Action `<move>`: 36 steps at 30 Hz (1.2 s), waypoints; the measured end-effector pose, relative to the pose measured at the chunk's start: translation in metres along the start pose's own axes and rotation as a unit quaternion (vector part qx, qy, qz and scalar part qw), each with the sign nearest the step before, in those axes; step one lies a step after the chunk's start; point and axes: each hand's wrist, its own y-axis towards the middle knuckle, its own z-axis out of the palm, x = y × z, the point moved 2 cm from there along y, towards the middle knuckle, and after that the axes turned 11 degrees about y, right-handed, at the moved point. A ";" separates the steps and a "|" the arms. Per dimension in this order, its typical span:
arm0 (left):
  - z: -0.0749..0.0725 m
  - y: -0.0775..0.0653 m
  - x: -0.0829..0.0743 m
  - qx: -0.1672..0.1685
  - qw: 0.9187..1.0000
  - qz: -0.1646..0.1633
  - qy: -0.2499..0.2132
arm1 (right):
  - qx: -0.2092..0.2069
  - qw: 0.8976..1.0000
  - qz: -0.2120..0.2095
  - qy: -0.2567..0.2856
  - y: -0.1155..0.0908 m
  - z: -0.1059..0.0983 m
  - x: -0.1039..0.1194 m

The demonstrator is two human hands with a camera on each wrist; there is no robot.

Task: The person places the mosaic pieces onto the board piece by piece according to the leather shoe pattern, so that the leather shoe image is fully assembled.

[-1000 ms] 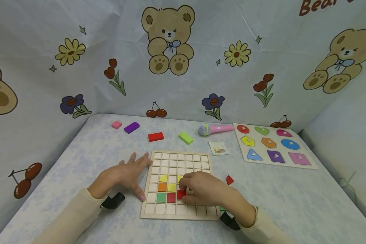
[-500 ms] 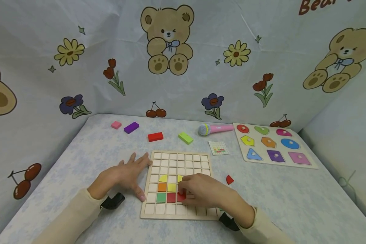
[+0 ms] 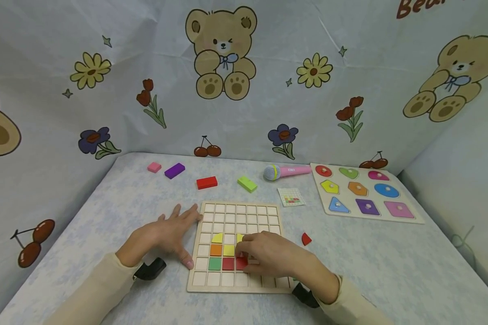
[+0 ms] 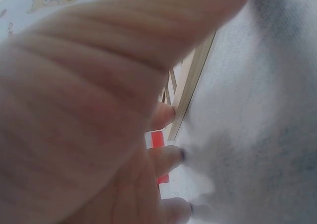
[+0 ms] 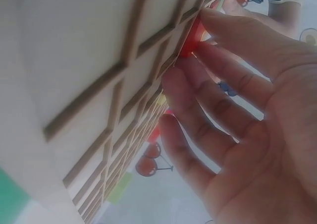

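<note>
My left hand (image 3: 172,232) is spread wide at the board's (image 3: 241,279) edge; my right hand (image 3: 266,253) pinches a red square (image 3: 241,262).

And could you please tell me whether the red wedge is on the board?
Off: the wedge lies on the table, right of the board.

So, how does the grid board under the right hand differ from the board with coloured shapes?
The grid board has rows of square cells, many bare; the shape board has nine coloured, knobbed shapes. The grid board lies nearer the person, the shape board farther off, right. The left hand rests at the grid board's edge; neither hand touches the shape board. Both lie flat on the table.
</note>
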 end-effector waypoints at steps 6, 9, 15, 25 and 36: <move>0.001 0.002 -0.001 0.003 1.000 -0.001 0.002 | 0.007 1.000 0.006 0.006 -0.001 -0.001 -0.001; 0.002 0.003 -0.001 0.004 1.000 -0.001 0.002 | 0.005 1.000 0.016 0.022 -0.005 -0.005 -0.004; 0.003 0.005 0.001 0.006 1.000 -0.007 0.000 | -0.023 0.999 0.029 0.033 -0.021 -0.020 -0.016; 0.001 0.004 0.003 0.004 1.000 -0.003 -0.001 | -0.046 0.991 0.103 0.065 -0.060 -0.028 -0.042; 0.001 0.004 0.002 0.007 1.000 0.002 0.002 | -0.033 0.986 0.148 0.072 -0.085 -0.023 -0.062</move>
